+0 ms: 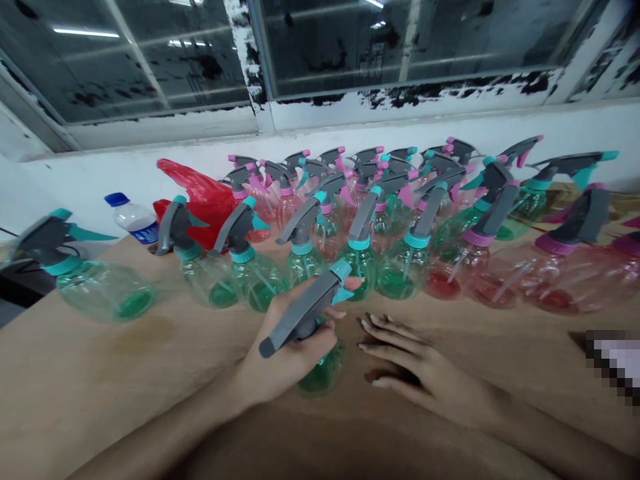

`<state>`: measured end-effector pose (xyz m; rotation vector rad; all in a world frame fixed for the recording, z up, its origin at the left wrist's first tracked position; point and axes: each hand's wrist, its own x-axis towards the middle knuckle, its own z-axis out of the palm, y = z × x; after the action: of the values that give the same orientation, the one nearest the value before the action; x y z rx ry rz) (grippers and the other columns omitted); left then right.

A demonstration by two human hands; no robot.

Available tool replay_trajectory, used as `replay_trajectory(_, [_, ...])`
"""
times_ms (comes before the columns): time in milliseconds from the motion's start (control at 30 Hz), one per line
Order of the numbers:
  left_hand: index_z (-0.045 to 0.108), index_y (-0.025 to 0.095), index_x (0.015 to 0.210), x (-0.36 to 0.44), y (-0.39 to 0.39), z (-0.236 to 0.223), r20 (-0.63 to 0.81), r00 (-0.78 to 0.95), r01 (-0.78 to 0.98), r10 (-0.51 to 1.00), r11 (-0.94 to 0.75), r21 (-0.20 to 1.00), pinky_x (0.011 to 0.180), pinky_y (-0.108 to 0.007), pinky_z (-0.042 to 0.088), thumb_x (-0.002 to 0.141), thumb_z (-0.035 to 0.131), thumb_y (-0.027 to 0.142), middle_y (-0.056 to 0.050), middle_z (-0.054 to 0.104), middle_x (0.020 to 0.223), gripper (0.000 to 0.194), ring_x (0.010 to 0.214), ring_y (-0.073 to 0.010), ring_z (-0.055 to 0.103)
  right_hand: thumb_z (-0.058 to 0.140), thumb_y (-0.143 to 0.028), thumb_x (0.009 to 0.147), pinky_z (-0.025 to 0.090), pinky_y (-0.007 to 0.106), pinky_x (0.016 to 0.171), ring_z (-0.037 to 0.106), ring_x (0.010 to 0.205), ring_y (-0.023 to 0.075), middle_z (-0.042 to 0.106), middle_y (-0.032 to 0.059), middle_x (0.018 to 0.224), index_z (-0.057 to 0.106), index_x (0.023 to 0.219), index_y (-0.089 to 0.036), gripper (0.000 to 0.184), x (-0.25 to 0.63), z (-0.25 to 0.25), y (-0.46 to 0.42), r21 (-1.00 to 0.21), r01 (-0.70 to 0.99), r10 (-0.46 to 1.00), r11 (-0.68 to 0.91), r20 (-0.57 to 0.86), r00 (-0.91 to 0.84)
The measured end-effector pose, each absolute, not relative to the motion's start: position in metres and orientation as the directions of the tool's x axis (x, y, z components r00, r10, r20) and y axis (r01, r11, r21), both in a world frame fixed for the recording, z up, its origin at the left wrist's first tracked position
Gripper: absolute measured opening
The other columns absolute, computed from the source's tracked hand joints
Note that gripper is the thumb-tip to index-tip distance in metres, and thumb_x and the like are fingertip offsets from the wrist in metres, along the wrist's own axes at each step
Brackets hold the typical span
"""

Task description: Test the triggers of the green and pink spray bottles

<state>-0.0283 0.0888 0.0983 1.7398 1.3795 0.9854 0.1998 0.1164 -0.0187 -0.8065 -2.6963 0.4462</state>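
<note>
My left hand (293, 343) is wrapped round the neck of a green spray bottle (323, 373), just below its grey trigger head with teal nozzle and trigger. The bottle stands upright on the wooden table (200, 427), and my fingers hide its collar. To the right of it, my right hand (420, 373) rests palm down near the tabletop, fingers spread and holding nothing. Right behind my hands stands a row of green spray bottles with teal collars, among them one (360, 267) beyond my left fingertips and another (403, 273) beyond my right hand.
Pink spray bottles (495, 283) fill the right and several more crowd the back. On the left are a lone green spray bottle (105, 290), a water bottle (135, 220) with blue cap and a red plastic bag (200, 193). A wall with windows (400, 47) rises behind.
</note>
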Motion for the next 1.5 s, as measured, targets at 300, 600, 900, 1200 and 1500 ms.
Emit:
replay_trajectory(300, [0.061,0.026,0.109,-0.028,0.089,0.098,0.180,0.195,0.462,0.964,-0.252,0.850,0.071,-0.022,0.051,0.065,0.048,0.007,0.002,0.068,0.098,0.050,0.078,-0.0148,0.064,0.046,-0.043,0.089,0.029,0.042,0.109,0.023,0.135,0.0195,0.031,-0.0036,0.146,0.044,0.131,-0.031,0.044,0.201,-0.019,0.117,-0.392,0.476,0.573,0.787,0.179,-0.800])
replay_trajectory(600, [0.063,0.023,0.093,-0.027,0.087,0.107,0.077,0.131,0.505,0.988,-0.133,0.853,0.059,-0.024,0.047,0.065,0.048,0.018,0.001,0.062,0.074,0.033,0.067,-0.0159,0.059,0.050,-0.040,0.087,0.029,0.043,0.108,0.026,0.134,0.0210,0.036,-0.0018,0.144,0.045,0.131,-0.030,0.045,0.200,-0.020,0.117,-0.428,0.444,0.569,0.787,0.225,-0.791])
replay_trajectory(900, [0.061,0.020,0.084,-0.030,0.087,0.105,0.153,0.138,0.497,0.979,-0.202,0.844,0.059,-0.024,0.045,0.066,0.050,0.020,0.000,0.060,0.076,0.021,0.066,-0.0151,0.055,0.048,-0.041,0.089,0.028,0.044,0.109,0.027,0.134,0.0209,0.036,-0.0010,0.144,0.045,0.131,-0.029,0.044,0.199,-0.012,0.116,-0.421,0.460,0.574,0.782,0.197,-0.795])
replay_trajectory(1200, [0.062,0.019,0.078,-0.028,0.084,0.107,0.133,0.130,0.511,0.983,-0.181,0.840,0.061,-0.020,0.046,0.066,0.048,0.015,0.002,0.061,0.070,0.019,0.066,-0.0127,0.057,0.047,-0.042,0.089,0.028,0.043,0.109,0.026,0.134,0.0201,0.035,-0.0006,0.144,0.047,0.129,-0.028,0.043,0.199,-0.013,0.117,-0.395,0.463,0.565,0.794,0.195,-0.802])
replay_trajectory(1500, [0.064,0.021,0.087,-0.028,0.084,0.108,0.133,0.141,0.541,0.981,-0.189,0.819,0.063,-0.021,0.047,0.067,0.049,0.015,0.003,0.060,0.069,0.026,0.066,-0.0133,0.057,0.049,-0.041,0.088,0.029,0.045,0.108,0.026,0.134,0.0211,0.035,-0.0016,0.144,0.045,0.130,-0.030,0.044,0.200,-0.016,0.117,-0.407,0.462,0.571,0.788,0.203,-0.795])
